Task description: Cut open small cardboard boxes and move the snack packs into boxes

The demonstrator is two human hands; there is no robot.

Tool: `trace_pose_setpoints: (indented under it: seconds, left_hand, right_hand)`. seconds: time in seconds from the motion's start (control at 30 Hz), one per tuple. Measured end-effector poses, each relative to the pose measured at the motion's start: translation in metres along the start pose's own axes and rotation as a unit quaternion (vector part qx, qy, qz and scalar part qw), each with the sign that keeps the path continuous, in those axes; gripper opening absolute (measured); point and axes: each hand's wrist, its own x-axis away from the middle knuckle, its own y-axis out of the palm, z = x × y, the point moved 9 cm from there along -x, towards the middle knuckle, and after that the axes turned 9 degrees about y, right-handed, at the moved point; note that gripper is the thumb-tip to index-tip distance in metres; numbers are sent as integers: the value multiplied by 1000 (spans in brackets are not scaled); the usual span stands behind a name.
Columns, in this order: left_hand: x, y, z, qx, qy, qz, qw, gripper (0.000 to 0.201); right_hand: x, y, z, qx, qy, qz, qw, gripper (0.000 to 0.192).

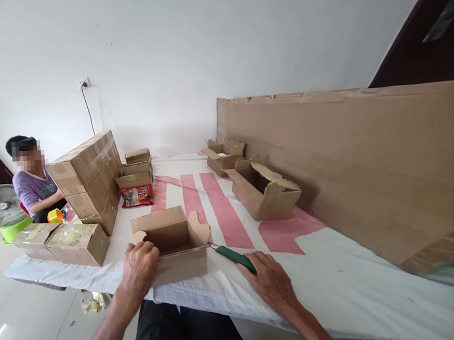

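A pale wall (164, 55) backs a cloth-covered bench (355, 285); taking the nearest open carton (183, 266) as the clock's centre, with twelve toward the wall, a stack of sealed cartons (95, 179) stands at ten o'clock, a red packet (136, 196) at eleven, and a large open carton (268, 203) at two.

The nearest open carton sits right by the bench's front edge, above the person's legs (183, 328); a hard pull toward six o'clock could drag it over that edge, since the loose cloth may ruck and slide with it; the metal tip (213, 246) of the green-handled tool (233, 256) lies at the carton's near four o'clock corner, though I cannot tell whether it touches; if it is sharp and skids off the cardboard, it could run along the near rim toward the fingers at the other end, the cause being too much force on a thin, springy wall.

The left hand (140, 264) is at eight o'clock, knuckles up, its fingers bent over the carton's near corner and clasping it, thumb hidden; the right hand (266, 277) is at four o'clock, back upward and low over the bench, closed round the tool's handle, which points toward ten; both forearms reach in from below, spread apart.
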Motion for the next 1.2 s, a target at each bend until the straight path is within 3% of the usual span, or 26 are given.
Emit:
trace_pose_setpoints:
  seconds: [0.23,0.3,0.37,0.47,0.53,0.57,0.67,0.73,1.0,1.2]
  left_hand:
    - [-41,-19,-103,-69,-52,0,996,24]
    - [-48,-25,-123,-87,-77,14,993,24]
    - [-44,-33,-130,-106,-104,68,987,33]
    - [-18,-42,-120,-124,-162,210,956,44]
    - [0,-28,-111,-96,-204,250,942,27]
    - [4,-13,-108,-65,-226,230,944,20]
    - [0,47,-110,48,-290,95,951,21]
    - [-11,73,-119,97,-329,39,938,25]
    - [-87,104,-174,128,-365,9,922,51]
    - [-138,127,-212,145,-357,17,923,49]
  right_hand:
    - [-6,-5,-4,-4,7,-8,1000,19]
    - [-7,-6,-5,-4,11,-11,1000,18]
    - [-8,-8,-6,-5,12,-10,1000,17]
    - [-8,-10,-8,-11,13,-6,1000,18]
    - [-8,-11,-9,-12,13,-5,1000,19]
    - [-8,-11,-9,-11,14,-5,1000,19]
    - [-8,-12,-8,-6,19,-9,1000,18]
    - [-9,-12,-7,-4,22,-14,1000,18]
    - [-8,-20,-8,-11,16,-6,1000,23]
    - [-7,-23,-6,-13,17,1,1000,29]
